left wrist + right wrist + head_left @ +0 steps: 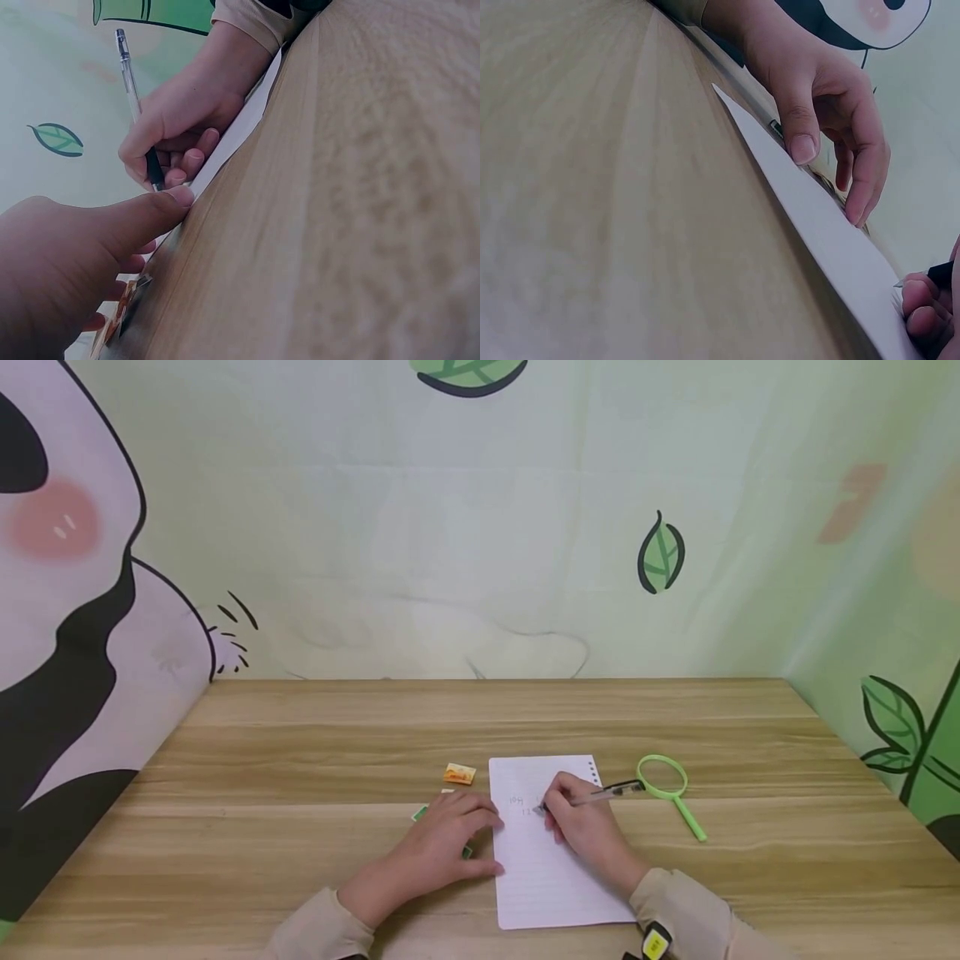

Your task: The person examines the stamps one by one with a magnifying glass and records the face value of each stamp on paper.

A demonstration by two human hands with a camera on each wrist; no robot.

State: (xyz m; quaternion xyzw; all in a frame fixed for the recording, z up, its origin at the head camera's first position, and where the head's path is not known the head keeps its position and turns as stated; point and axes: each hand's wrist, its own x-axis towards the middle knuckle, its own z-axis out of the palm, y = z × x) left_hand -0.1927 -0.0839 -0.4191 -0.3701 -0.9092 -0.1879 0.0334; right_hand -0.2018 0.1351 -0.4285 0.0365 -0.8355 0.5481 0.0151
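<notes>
A sheet of lined white paper (555, 893) lies on the wooden table, with a few handwritten figures near its upper left. My right hand (588, 831) pinches a clear-barrelled pen (618, 789), its tip down at the writing. In the left wrist view the pen (129, 79) shows its dark grip just above the paper. My left hand (442, 842) rests at the sheet's left edge, thumb and fingertips spread along it. Small green-edged cards (420, 812) lie partly hidden beneath that hand. Just beyond its fingers is an orange and yellow card (459, 773).
To the right of the paper lies a light green magnifying glass (692, 820), its ring close to the pen's rear end. The wooden table (337, 735) ends at the back against a printed backdrop (450, 543) with a panda and leaves.
</notes>
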